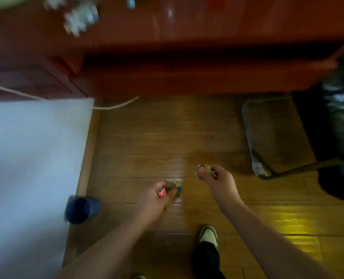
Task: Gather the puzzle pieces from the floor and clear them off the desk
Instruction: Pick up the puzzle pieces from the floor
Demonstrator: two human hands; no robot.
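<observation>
The picture is blurred by motion. My left hand (157, 200) is low over the wooden floor (147, 141), its fingers curled round a few puzzle pieces (174, 189), one of them red. My right hand (217, 178) is a little further right and forward, pinching a small cluster of coloured puzzle pieces (204, 170) at its fingertips. More pale puzzle pieces (78, 19) lie on the red-brown desk (207, 27) at the top left. I cannot tell whether any pieces lie loose on the floor.
A white bed or panel (32, 158) fills the left, with a dark blue cup (80, 210) at its edge. A white cable (115, 105) runs under the desk. A wire bin (255, 137), a dark chair frame and a black bag (340, 117) stand right. My shoe (208, 236) is below.
</observation>
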